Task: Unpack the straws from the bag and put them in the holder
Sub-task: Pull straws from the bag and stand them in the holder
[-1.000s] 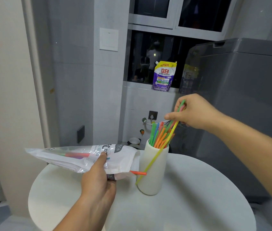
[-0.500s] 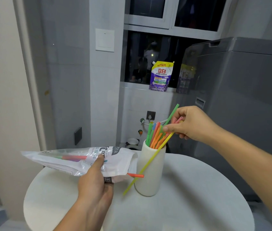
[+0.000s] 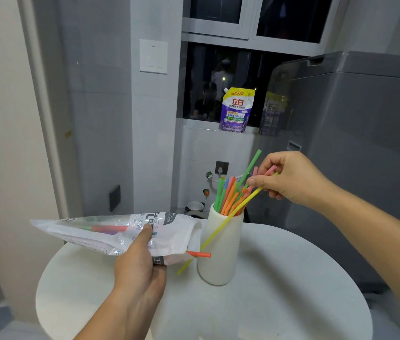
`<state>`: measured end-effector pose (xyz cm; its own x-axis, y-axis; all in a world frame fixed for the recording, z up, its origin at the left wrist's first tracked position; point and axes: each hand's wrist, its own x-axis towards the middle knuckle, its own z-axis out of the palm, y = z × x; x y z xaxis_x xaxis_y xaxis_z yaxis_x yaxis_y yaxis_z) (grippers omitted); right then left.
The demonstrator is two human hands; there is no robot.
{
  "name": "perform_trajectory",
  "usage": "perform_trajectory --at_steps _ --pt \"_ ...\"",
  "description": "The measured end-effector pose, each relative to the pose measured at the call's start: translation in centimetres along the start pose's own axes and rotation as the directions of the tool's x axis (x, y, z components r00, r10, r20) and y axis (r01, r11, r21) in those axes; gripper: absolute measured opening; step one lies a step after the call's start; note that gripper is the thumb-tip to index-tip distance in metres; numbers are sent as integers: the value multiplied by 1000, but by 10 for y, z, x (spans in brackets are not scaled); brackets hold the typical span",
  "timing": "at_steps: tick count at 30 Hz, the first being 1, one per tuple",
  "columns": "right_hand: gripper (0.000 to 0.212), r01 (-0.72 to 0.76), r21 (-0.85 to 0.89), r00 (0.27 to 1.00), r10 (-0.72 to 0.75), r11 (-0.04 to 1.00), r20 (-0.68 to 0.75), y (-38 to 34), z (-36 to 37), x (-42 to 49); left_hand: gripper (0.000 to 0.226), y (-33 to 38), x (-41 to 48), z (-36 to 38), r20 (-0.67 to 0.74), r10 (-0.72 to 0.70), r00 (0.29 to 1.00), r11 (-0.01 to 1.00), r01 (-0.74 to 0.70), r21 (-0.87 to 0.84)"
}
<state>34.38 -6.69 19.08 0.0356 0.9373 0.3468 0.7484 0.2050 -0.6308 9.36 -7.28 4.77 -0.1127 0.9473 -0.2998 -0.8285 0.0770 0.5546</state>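
Yellow straw (image 3: 219, 232): hung outside holder (image 3: 221, 261) toward seven o'clock; could have fallen.
Right hand (image 3: 289, 177): grip pinched straws (image 3: 252, 161).
Left hand (image 3: 140, 263): grip clutched bag (image 3: 91, 231).

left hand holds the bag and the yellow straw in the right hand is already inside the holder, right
Not quite. The head view shows the yellow straw outside the holder, slanting across its front, lower end near the base. The left hand holds the bag and the right hand pinches that straw.

The holder (image 3: 221, 249) hides the straws (image 3: 228, 201) at their lower ends; the left hand (image 3: 140, 266) covers part of the bag (image 3: 91, 230); the desk (image 3: 292, 278) is cut off at its near edge.
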Motion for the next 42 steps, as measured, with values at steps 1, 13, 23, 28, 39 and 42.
perform_trajectory --at_steps 1,13,23,28,39,42 --pt "27 8 -4 1000 -8 1000 -4 1 0 0 33 0 0 0 11 0 1000 1000 0 3" --pt "22 48 -69 999 -49 996 -13 3 -4 -4 30 -2 3 -2 -10 -12 1000 1000 12 -20" --pt "21 13 -44 999 -14 999 -39 3 -5 -5 33 0 1 -2 -20 -10 1000 1000 9 -18" --pt "24 -35 -22 999 35 999 -20 4 0 -3 33 -3 1 -2 -8 -9 1000 1000 9 -15" --pt "25 -33 -128 989 51 991 136 -6 6 15 32 -2 1 -1 -2 1 1000 1000 -1 -24" --pt "21 -26 -149 982 53 988 179 -6 9 17 31 -2 2 -1 -1 -6 1000 1000 6 -16"
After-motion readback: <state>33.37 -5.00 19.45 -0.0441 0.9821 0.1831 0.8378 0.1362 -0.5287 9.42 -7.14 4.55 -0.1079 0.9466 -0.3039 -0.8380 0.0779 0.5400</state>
